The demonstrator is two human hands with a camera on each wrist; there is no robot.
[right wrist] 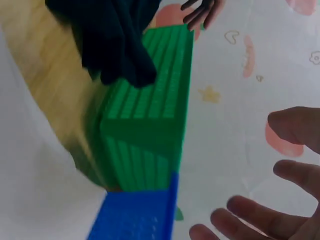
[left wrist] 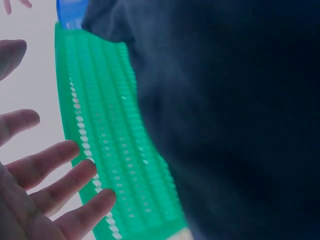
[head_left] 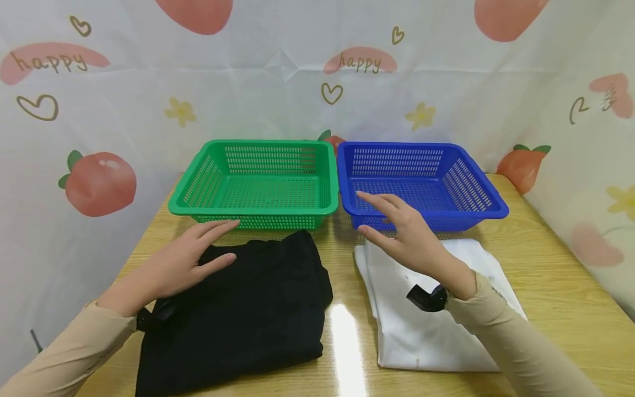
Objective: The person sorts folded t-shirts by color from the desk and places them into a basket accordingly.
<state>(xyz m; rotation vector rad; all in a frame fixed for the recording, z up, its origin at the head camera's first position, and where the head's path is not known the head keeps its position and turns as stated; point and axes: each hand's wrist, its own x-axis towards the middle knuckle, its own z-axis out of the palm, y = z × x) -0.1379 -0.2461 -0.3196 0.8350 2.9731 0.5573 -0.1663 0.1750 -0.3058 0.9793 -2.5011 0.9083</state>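
Observation:
My left hand point(head_left: 190, 262) hovers over a folded black cloth point(head_left: 248, 314), its fingers extended and holding nothing. In the left wrist view the fingers point(left wrist: 82, 215) are spread apart, with the green basket point(left wrist: 107, 135) behind them. My right hand point(head_left: 404, 234), also without anything in it, is above a folded white cloth point(head_left: 426, 331), near the front of the blue basket point(head_left: 426, 215). Its thumb and fingers point(right wrist: 250, 215) stand apart in the right wrist view. Both cloths lie flat on the table; the forearms hide parts of them.
The green basket point(head_left: 253, 211) and the blue basket stand side by side behind the cloths on the wooden table point(head_left: 349, 342). A printed white curtain point(head_left: 278, 105) hangs close behind and to the sides. Black straps with small devices point(head_left: 429, 298) sit at both wrists.

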